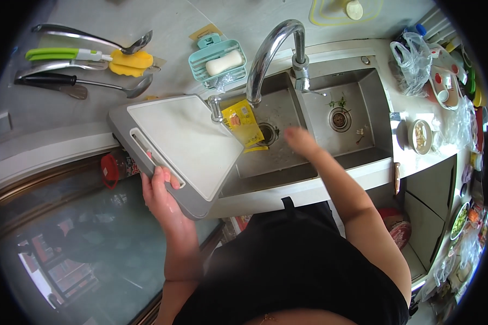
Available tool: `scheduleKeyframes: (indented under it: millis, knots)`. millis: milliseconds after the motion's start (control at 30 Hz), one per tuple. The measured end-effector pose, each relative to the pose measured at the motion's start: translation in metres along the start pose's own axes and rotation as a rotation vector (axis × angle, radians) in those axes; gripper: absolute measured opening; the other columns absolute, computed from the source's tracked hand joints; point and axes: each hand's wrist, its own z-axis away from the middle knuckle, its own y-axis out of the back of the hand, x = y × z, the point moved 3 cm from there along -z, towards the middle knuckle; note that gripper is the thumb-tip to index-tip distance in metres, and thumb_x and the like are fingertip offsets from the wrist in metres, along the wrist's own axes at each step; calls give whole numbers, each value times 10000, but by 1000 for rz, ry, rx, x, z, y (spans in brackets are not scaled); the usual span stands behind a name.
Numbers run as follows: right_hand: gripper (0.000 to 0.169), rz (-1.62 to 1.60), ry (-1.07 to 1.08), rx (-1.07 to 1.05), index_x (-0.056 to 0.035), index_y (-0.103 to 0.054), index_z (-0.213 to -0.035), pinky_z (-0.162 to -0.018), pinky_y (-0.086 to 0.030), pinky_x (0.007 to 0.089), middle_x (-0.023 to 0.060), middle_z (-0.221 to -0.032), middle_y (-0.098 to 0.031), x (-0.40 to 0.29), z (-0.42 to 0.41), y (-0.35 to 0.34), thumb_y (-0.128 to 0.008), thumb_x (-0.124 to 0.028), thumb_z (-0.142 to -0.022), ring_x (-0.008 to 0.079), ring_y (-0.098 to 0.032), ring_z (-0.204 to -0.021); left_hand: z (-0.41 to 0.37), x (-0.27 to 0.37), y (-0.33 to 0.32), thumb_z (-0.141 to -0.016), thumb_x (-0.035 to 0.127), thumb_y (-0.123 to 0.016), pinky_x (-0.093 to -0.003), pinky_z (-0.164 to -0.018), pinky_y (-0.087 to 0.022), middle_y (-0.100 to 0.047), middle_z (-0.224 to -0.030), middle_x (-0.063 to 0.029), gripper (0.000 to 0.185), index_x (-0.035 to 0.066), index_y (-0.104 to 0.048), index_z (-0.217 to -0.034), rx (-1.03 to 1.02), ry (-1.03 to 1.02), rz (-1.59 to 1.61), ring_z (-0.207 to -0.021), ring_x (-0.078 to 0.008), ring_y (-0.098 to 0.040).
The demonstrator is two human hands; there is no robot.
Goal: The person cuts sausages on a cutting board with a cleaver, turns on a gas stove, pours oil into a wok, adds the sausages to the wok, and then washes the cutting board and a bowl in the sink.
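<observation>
My left hand [162, 191] grips a white cutting board [183, 142] with a grey rim by its handle slot. The board is tilted over the left edge of the left sink basin [282, 105]. My right hand [299, 140], blurred, hovers above that basin, apart from the board; its fingers are not clear. A yellow food packet [244, 124] lies in the basin, partly behind the board and near the drain [267, 134]. Above stands a curved chrome faucet [268, 53]. The right basin [358, 97] holds some green leaf scraps [339, 101] around its drain.
A turquoise soap dish [195, 67] with white soap [224, 63] hangs on the wall. Ladles and other utensils [101, 40] hang left. On the right counter are a small bowl [421, 137] and plastic bags [415, 61]. A wooden-handled knife [397, 178] sits at the counter's front edge.
</observation>
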Motion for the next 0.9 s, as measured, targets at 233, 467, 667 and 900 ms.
scheduleKeyframes:
  millis: [233,467,667,900]
  knots:
    - [290,249,-114,246,-60,-632,-908,-751,-459,451,200,-887,-626,-1,-79,126,-418,-256,-893,380,-584,-868,9,12,14,-888,86,-443,-200,-580,-321,-433,-739,1,342,-15,-482,-1213,-89,72,-19,-639,-71,-379]
    - [306,-3,-110,476,-99,-621,-843,-770,-460,423,126,-878,-648,-6,-59,100,-404,-306,-904,345,-596,-847,19,12,26,-895,96,-451,-186,-573,-314,-433,-736,9,331,-25,-497,-1200,-139,135,-45,-629,-52,-371]
    - [288,-252,-55,295,-41,-621,-886,-738,-477,305,96,-806,-673,10,-70,136,-434,-261,-886,188,-658,-782,19,4,31,-893,81,-461,-187,-559,-320,-439,-727,7,333,-15,-504,-1210,-193,149,-94,-609,-54,-383]
    - [250,-378,93,345,-63,-616,-901,-764,-458,337,109,-889,-644,-44,-8,44,-423,-220,-885,248,-599,-826,20,-11,40,-889,73,-473,-201,-568,-333,-445,-721,2,335,-24,-500,-1208,-240,84,-110,-609,-73,-401]
